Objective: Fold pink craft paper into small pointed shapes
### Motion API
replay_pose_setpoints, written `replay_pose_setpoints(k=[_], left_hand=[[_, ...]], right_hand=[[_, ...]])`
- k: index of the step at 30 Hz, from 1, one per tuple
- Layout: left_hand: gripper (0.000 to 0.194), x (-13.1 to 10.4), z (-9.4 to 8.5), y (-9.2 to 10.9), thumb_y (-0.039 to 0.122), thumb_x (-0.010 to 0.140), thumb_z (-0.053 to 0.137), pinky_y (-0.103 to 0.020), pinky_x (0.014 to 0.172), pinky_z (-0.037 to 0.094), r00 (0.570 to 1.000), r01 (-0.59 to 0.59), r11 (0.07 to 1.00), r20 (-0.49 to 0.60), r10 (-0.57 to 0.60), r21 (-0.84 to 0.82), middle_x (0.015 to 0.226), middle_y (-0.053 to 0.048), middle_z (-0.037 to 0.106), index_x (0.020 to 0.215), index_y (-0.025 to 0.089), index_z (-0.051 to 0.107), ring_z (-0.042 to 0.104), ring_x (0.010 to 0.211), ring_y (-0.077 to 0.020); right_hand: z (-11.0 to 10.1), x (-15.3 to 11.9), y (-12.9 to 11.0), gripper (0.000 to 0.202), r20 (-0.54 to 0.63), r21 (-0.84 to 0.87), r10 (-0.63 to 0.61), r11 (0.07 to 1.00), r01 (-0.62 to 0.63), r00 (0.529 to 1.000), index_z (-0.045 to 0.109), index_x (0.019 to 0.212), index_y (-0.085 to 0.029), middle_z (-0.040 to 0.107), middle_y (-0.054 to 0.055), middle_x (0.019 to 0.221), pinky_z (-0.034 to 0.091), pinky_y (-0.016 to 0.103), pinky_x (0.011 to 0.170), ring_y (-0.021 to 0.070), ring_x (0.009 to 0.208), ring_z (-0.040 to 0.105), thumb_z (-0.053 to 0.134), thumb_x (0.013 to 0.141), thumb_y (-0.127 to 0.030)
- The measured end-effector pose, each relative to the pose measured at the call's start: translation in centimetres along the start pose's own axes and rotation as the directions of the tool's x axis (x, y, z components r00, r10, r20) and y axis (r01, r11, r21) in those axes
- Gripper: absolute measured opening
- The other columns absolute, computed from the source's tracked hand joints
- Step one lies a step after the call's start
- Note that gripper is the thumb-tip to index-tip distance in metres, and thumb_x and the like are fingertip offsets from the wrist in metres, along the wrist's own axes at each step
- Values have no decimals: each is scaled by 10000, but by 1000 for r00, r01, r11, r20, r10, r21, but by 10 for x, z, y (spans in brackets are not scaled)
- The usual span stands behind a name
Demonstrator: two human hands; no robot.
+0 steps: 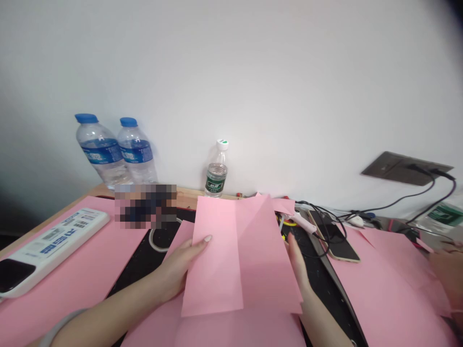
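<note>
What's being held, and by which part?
Pink paper, by its left edge: left grip, thumb on top. Right grip is at the right edge; whether it pinches there can't be told.

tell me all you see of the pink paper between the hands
The pink paper looks thin, matte and unprinted. A straight line parts a lighter left panel from a darker right one; fold or overlap, I cannot tell. The left hand pinches its left edge, thumb on the front; the right hand is at its right edge. A white-capped bottle stands beyond its top.
</note>
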State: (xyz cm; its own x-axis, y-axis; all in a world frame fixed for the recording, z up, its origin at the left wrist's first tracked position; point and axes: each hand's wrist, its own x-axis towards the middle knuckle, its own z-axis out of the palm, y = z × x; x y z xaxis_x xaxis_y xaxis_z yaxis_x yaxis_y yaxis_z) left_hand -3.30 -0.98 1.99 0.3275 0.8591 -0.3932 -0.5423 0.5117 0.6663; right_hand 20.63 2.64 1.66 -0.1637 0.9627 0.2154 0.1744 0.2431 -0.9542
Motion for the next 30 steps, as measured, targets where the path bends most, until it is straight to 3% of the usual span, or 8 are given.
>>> replay_pose_setpoints(k=[2,4,10,12,16,19,25,30], left_hand=[[409,1,-2,1,318,818,615,-372,754,533,999,-28,999,-30,28,20,1043,-131,691,1170,120,553,662,912,-279],[412,2,-3,1,322,822,610,-357,752,533,998,-56,998,-25,57,37,1062,-130,684,1178,122,548,658,922,-275],[416,1,0,4,339,827,602,-357,789,523,998,-56,997,-13,56,51,1110,-129,664,1180,125,550,637,971,-282],[424,1,0,4,362,836,585,-368,813,518,998,-45,998,-36,47,43,1130,-131,653,1184,124,548,620,1006,-287],[424,2,0,5,402,849,550,-365,844,511,997,-37,999,-63,38,8,1135,-126,652,1172,127,561,582,1074,-284],[414,3,0,6,414,850,542,-371,840,515,997,-28,999,-68,26,-20,1117,-112,664,1168,149,566,584,1074,-282],[378,5,-2,8,375,836,570,-366,831,519,995,-38,999,-97,35,-30,1090,-105,676,1142,153,581,615,1022,-278],[405,4,-3,6,319,814,598,-389,835,508,994,-33,999,-102,36,26,1115,-135,657,1168,126,556,616,1013,-300]], right_hand=[[-7,-3,-2,602,-61,215,105,973,-89,993,588,1097,-212,685,112,990,492,447,739,305,924,638,138,903,-560],[-11,-3,-4,464,-97,338,208,927,-164,973,581,1085,-217,643,119,1104,495,415,722,297,915,639,338,869,-549],[-11,-3,-10,186,-4,51,194,980,-193,981,687,766,-167,511,91,1279,413,324,893,282,1151,483,667,738,-350],[-10,-4,-10,183,2,66,219,974,-218,976,688,763,-165,570,91,1184,431,313,853,259,1072,528,672,735,-345],[-18,-4,-3,224,-74,242,360,911,-333,930,614,710,-171,608,-2,669,422,212,533,121,580,536,635,772,-385],[-29,-2,1,255,-248,265,350,921,-285,903,569,660,-166,529,-46,562,352,164,451,78,493,449,669,745,-385],[-44,3,-6,207,-563,312,264,945,-94,783,626,837,-199,646,-22,766,459,176,571,103,656,569,681,730,-368],[-47,6,-6,202,-583,458,337,888,-43,740,641,823,-204,667,-32,743,480,170,548,97,620,596,731,659,-280]])
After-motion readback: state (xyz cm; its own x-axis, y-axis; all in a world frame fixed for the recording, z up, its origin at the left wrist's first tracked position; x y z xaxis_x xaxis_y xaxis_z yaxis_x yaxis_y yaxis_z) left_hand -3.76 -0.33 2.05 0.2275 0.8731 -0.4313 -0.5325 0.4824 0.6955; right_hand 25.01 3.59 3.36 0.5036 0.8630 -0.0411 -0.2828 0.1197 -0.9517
